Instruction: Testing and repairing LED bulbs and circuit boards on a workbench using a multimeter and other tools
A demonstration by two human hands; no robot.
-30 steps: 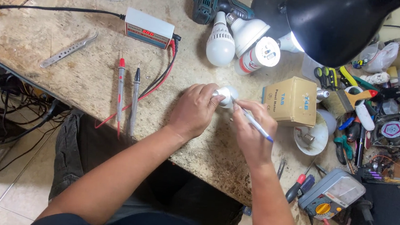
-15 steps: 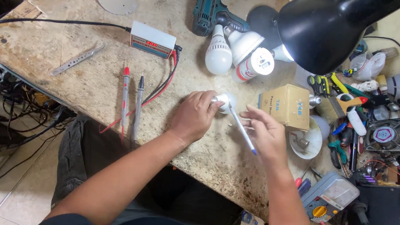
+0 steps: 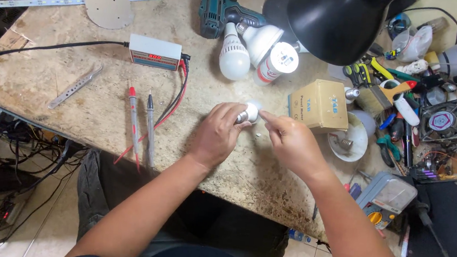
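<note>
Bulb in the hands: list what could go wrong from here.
1. The left hand pinches the small white bulb above bare stone table; it may slip and crack.
2. The right hand works beside the yellow box and could knock it into the clutter.

Left hand (image 3: pixel 218 134) curled in a grip, right hand (image 3: pixel 293 144) fingertips pinched.

Left hand (image 3: pixel 218 134) closed around a small white bulb (image 3: pixel 250 113) over the stone worktop (image 3: pixel 50 82); right hand (image 3: pixel 292 145) touching its lit end with pinched fingertips. Just beside, a yellow box (image 3: pixel 320 104). Farther left, two probes (image 3: pixel 139 123) and a white tester (image 3: pixel 154 52). Above, black lamp shade (image 3: pixel 337 22).
</note>
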